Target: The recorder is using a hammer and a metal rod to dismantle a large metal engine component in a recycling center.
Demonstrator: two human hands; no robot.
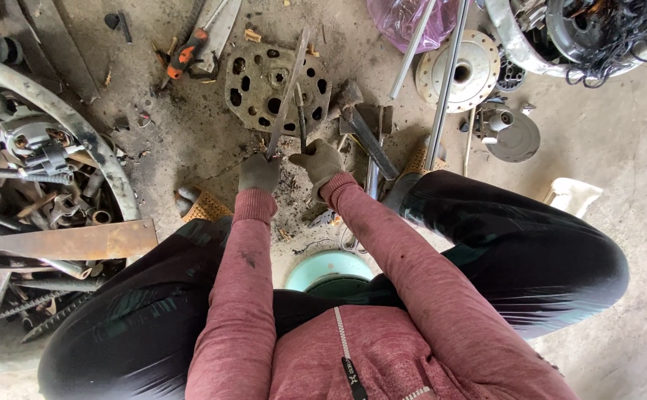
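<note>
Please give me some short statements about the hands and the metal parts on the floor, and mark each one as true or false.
1. Both hands wear gloves. True: the left hand and the right hand are gloved.
2. The left hand grips a long flat metal strip. True.
3. The round perforated plate lies on a table. False: it lies on the dirty floor.
4. The orange-handled tool is in the right hand. False: it lies on the floor, untouched.
</note>
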